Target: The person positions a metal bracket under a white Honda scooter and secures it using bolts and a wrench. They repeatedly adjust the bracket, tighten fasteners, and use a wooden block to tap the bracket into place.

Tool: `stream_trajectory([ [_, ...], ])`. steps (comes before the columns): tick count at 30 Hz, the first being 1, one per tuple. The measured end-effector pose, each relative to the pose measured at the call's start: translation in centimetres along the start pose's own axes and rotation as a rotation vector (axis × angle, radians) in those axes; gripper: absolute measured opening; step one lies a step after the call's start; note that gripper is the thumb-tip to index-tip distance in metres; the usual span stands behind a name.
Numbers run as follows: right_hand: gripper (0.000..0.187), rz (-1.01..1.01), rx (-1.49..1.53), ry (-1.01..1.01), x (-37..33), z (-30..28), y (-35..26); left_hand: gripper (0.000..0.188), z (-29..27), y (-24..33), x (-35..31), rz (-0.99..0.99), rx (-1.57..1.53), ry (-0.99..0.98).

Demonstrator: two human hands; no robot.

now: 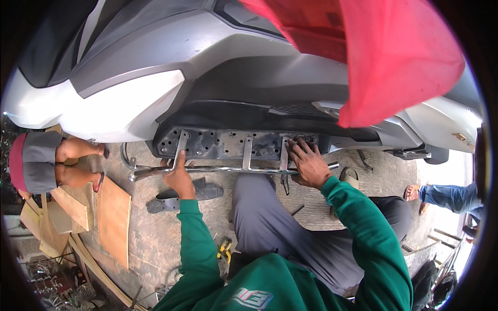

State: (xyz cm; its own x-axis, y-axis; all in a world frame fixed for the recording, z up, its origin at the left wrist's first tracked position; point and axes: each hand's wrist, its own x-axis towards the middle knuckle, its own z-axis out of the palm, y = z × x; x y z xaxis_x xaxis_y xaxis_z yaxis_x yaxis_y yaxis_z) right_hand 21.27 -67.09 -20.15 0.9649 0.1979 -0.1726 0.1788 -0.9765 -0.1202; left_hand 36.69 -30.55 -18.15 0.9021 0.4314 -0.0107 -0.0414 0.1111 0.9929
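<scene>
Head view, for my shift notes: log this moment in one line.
left hand: gripping chrome bar | right hand: fingers on bracket | scooter: above

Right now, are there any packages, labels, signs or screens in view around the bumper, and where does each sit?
Printed emblem: on the chest of the person's green shirt, bottom centre; white slanted outline shapes.
Small sticker: on the pale car panel at far right; a tiny tan rectangle, too small to read.
Cardboard sheets: flat on the ground at left, plain brown, unmarked.
No screens or signs show.
</scene>
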Motion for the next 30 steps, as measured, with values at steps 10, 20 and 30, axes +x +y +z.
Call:
stream_trajectory([
  [10, 0.112, -0.010, -0.005, 0.019, 0.0, 0.2, 0.4, 0.049, -0.6, -0.6, -0.3, -0.088, 0.138, -0.096],
  [20, 0.076, -0.112, -0.136, 0.040, 0.1, -0.2, 0.8, 0.080, 0.5, -1.7, -15.2, 0.591, 0.911, -0.728],
  [30, 0.057, -0.167, -0.176, 0.092, 0.8, 0.0, 1.1, 0.103, 11.2, -9.3, -14.2, 0.882, 1.006, -1.136],
])
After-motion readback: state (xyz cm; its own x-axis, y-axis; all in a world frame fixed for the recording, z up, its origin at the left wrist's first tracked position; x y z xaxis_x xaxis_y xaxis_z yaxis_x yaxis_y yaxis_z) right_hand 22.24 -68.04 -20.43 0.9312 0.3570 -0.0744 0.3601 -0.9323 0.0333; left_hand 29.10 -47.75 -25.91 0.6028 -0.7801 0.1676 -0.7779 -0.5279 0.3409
